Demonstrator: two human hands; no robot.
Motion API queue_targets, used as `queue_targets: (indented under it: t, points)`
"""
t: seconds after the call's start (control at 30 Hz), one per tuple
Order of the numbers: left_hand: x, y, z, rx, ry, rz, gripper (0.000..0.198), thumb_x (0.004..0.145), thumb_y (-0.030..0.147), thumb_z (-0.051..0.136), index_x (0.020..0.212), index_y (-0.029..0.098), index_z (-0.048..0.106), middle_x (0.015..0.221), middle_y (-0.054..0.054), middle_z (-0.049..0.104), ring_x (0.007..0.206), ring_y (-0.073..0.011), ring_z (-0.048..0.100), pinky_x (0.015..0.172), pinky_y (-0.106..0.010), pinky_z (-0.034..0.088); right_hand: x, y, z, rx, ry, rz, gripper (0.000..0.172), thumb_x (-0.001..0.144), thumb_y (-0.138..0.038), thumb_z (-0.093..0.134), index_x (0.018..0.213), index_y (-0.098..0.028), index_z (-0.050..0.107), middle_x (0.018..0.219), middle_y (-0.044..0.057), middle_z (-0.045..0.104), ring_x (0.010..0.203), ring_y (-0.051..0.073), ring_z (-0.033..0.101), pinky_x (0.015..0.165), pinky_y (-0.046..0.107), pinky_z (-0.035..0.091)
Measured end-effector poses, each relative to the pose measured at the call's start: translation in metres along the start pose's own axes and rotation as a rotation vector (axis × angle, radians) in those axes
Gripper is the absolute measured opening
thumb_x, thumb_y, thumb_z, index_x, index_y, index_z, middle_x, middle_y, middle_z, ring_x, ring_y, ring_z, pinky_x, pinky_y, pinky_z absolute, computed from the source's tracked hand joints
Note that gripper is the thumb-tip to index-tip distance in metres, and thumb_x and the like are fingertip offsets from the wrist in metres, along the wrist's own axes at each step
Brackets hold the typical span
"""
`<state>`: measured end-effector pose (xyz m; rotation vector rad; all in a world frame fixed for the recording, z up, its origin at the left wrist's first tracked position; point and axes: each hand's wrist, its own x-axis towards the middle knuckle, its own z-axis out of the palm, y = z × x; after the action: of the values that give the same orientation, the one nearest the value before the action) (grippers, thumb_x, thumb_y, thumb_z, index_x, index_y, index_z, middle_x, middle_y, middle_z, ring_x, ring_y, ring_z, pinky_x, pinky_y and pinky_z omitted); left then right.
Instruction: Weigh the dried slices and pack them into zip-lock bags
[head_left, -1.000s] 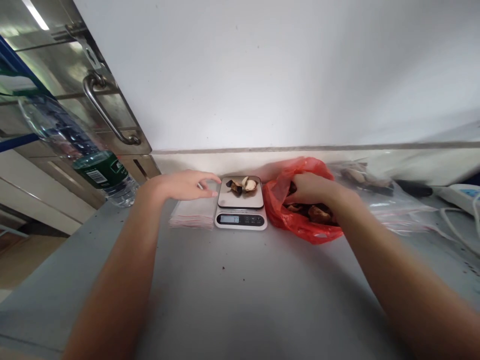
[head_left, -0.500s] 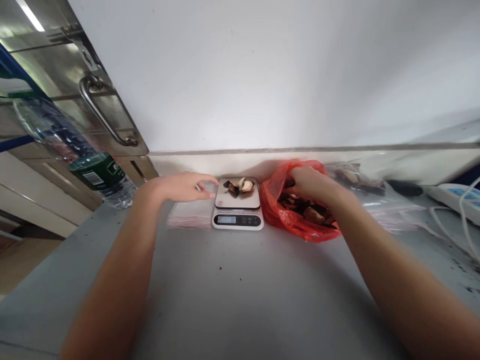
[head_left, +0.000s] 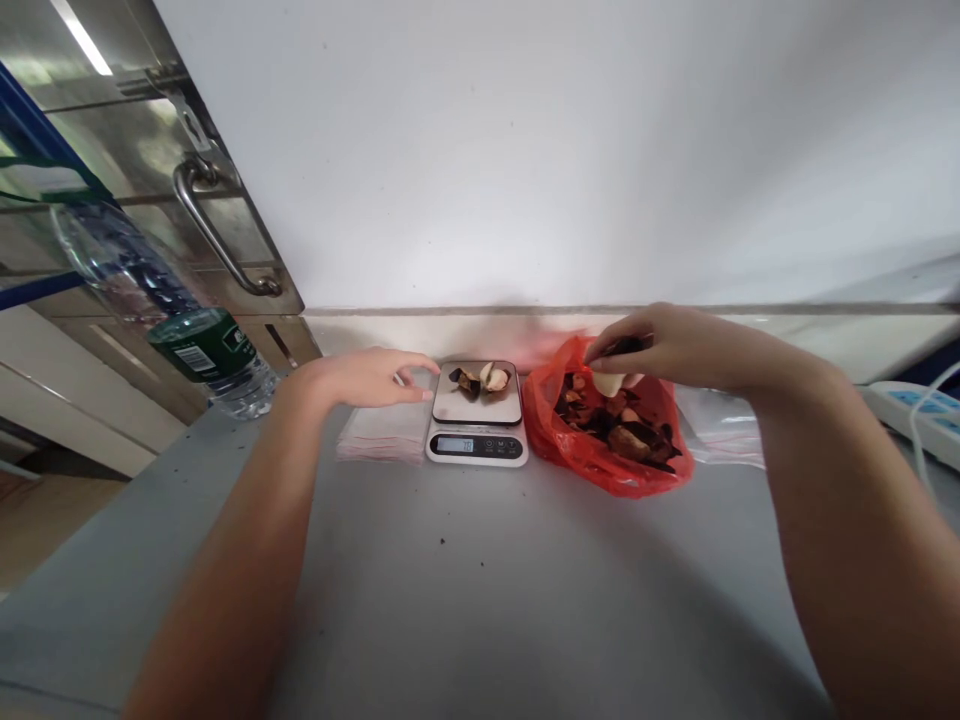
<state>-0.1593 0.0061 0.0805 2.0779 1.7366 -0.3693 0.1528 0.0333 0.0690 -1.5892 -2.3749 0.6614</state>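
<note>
On my feed the left hand (head_left: 367, 378) arches at nine o'clock of the white digital scale with a square plate (head_left: 465, 411), its thumb and fingers apart around nothing. At three o'clock, over the crinkled red plastic bag (head_left: 592, 473) of irregular dark-brown pieces (head_left: 634, 440), I see the right hand (head_left: 675, 345) bent downward, fingertips pinching a curved cream-and-dark piece (head_left: 608, 383); half a second ago those fingers were deeper inside, the piece unseen.

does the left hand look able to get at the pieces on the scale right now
Probably yes: the left hand is by the left edge of the scale, open and seemingly empty, with nothing visible between it and the pieces.
</note>
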Motion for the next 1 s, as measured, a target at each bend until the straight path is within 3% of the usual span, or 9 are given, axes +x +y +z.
queue_targets:
  t: [0.17,0.23,0.33,0.5,0.67,0.87,1.0]
  points:
    - [0.002,-0.001,0.001,-0.014,-0.015,0.02,0.068,0.096,0.055,0.043,0.159,0.03,0.044,0.156,-0.008,0.058,0.131,-0.0309,0.062,0.107,-0.037,0.049,0.021,-0.028,0.036,0.187,0.247,-0.176,0.019,0.083,-0.025,0.066,0.092,-0.021,0.083,0.102,0.006,0.083,0.092,0.024,0.074,0.081,0.035,0.056]
    - [0.003,-0.001,0.002,-0.02,-0.023,0.024,0.067,0.095,0.054,0.044,0.159,0.031,0.045,0.154,-0.008,0.06,0.129,-0.0311,0.064,0.106,-0.038,0.049,0.032,-0.039,0.054,0.234,0.234,-0.178,0.018,0.084,-0.018,0.065,0.091,-0.02,0.081,0.101,0.006,0.083,0.093,0.022,0.074,0.084,0.033,0.056]
    - [0.003,-0.002,0.002,-0.024,-0.02,0.034,0.067,0.095,0.052,0.045,0.159,0.031,0.044,0.152,-0.008,0.062,0.127,-0.03,0.065,0.107,-0.039,0.048,0.045,-0.053,0.075,0.236,0.159,-0.148,0.02,0.085,-0.009,0.062,0.086,-0.018,0.079,0.091,0.006,0.082,0.081,0.018,0.073,0.075,0.028,0.054]
    - [0.001,-0.004,0.002,-0.033,-0.005,0.034,0.066,0.096,0.051,0.044,0.159,0.032,0.042,0.159,-0.007,0.056,0.132,-0.0291,0.061,0.109,-0.039,0.046,0.049,-0.066,0.092,0.114,0.092,-0.166,0.022,0.09,-0.009,0.059,0.09,-0.017,0.08,0.089,0.006,0.081,0.071,0.017,0.067,0.068,0.027,0.048]
    - [0.003,-0.005,0.004,-0.018,-0.001,0.032,0.066,0.094,0.051,0.047,0.158,0.032,0.045,0.153,-0.006,0.061,0.125,-0.0296,0.064,0.105,-0.038,0.049,0.049,-0.065,0.094,0.116,0.096,-0.164,0.022,0.088,-0.008,0.061,0.094,-0.017,0.08,0.092,0.006,0.081,0.078,0.018,0.069,0.073,0.027,0.049]
    - [0.003,0.0,0.004,-0.001,-0.017,0.047,0.064,0.093,0.05,0.047,0.154,0.031,0.05,0.157,-0.007,0.058,0.128,-0.0303,0.063,0.104,-0.037,0.05,0.043,-0.052,0.076,0.199,0.158,-0.216,0.016,0.092,-0.023,0.058,0.09,-0.02,0.074,0.099,0.006,0.08,0.09,0.021,0.069,0.081,0.033,0.049]
    - [0.002,-0.004,0.003,-0.002,0.008,0.041,0.067,0.093,0.053,0.046,0.155,0.03,0.049,0.156,-0.007,0.058,0.129,-0.0301,0.063,0.105,-0.035,0.05,0.04,-0.036,0.065,0.284,0.192,-0.105,0.017,0.087,-0.038,0.066,0.093,-0.022,0.064,0.094,0.004,0.077,0.083,0.02,0.067,0.076,0.035,0.049]
